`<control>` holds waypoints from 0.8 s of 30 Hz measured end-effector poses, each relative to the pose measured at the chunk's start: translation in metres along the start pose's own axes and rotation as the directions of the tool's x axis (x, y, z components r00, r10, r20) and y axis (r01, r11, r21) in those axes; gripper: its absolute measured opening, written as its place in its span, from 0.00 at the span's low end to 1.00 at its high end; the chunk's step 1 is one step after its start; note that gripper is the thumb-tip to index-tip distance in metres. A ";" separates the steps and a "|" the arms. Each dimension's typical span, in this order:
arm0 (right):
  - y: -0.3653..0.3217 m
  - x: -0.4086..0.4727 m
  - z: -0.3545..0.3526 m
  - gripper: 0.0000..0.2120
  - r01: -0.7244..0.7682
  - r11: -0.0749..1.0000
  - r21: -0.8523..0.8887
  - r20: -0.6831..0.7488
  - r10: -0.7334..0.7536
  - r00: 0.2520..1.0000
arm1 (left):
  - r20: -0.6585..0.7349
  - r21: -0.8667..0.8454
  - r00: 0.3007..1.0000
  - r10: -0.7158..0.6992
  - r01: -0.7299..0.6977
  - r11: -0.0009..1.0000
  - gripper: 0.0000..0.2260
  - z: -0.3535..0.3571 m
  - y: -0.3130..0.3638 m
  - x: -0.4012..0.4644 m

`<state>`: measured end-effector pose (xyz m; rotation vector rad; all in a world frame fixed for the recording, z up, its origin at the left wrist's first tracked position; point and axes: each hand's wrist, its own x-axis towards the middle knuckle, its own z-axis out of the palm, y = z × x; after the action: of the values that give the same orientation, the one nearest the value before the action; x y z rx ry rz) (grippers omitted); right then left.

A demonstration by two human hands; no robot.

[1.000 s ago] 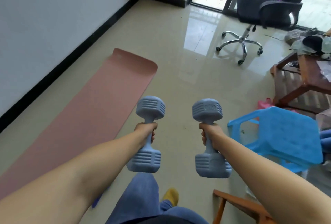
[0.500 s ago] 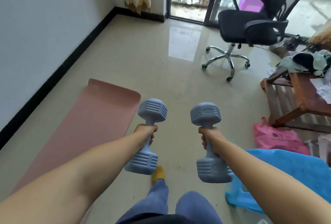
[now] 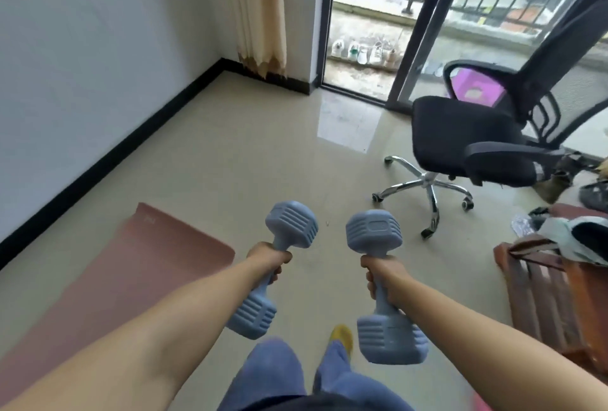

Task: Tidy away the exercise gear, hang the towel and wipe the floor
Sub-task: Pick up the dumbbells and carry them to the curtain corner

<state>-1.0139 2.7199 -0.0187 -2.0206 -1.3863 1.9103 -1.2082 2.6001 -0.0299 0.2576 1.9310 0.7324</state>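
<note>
At the left, a pink exercise mat [image 3: 108, 282] lies flat on the floor [image 3: 230, 154] beside the wall. The left hand [image 3: 269, 261] is wrapped round the handle of one blue dumbbell [image 3: 274, 267], the right hand [image 3: 383, 277] round a second dumbbell [image 3: 383, 285], both carried mid-air over the floor. Far right stands an office chair [image 3: 467, 137]. Judging by this, gear-tidying is under way; next calls for setting both weights down somewhere out of the way.

Two blue-grey dumbbells with ribbed, blocky heads stand near upright, apart, off the floor: the left dumbbell [image 3: 273, 267] (tilted slightly) in the left hand [image 3: 270, 259], the right dumbbell [image 3: 383, 285] in the right hand [image 3: 383, 275]. A pink mat [image 3: 108, 279] lies flat left of the left hand.
</note>
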 end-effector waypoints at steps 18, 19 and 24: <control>-0.342 0.234 0.079 0.07 0.063 0.977 -0.203 0.167 -0.029 0.986 | -0.149 -0.171 0.976 -0.159 0.133 0.976 0.04 -0.127 0.255 0.271; -0.362 0.248 0.086 0.07 0.061 0.979 -0.196 0.150 -0.031 0.988 | -0.160 -0.155 0.976 -0.148 0.123 0.980 0.04 -0.140 0.271 0.288; -0.449 0.301 0.111 0.07 0.048 0.988 -0.149 0.140 -0.027 0.990 | -0.185 -0.083 0.976 -0.116 0.102 0.991 0.05 -0.191 0.346 0.358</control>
<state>-1.4019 3.1127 -0.0255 -1.9397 -1.6373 2.0211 -1.5890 2.9734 -0.0331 0.0361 2.0753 0.7761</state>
